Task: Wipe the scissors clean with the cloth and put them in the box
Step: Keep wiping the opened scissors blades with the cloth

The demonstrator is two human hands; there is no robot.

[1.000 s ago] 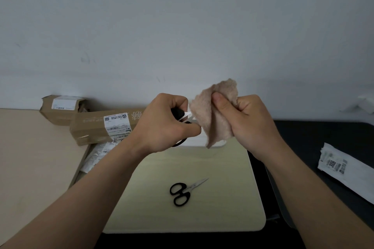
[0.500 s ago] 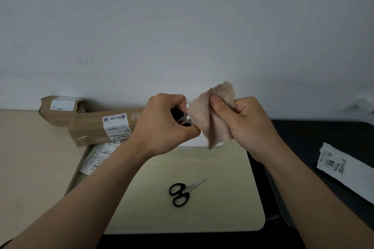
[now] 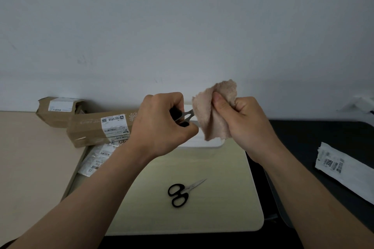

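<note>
Left hand (image 3: 162,125) gripped black-handled steel scissors (image 3: 185,116) by the handles, above the pale rectangular board (image 3: 222,198). Right hand (image 3: 249,123) pinched the fluffy pink cloth (image 3: 212,119) around the blades. A second pair (image 3: 183,193) lay on the board.

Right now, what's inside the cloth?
The blades of the scissors the left hand holds run into the cloth; the right hand pinches it. Their tips are covered.

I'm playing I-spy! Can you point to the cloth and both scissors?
cloth (image 3: 214,115), head view, its folded middle.
held scissors (image 3: 187,114), head view, upper metal blade.
lying scissors (image 3: 185,191), head view, black handle by the pivot.
</note>
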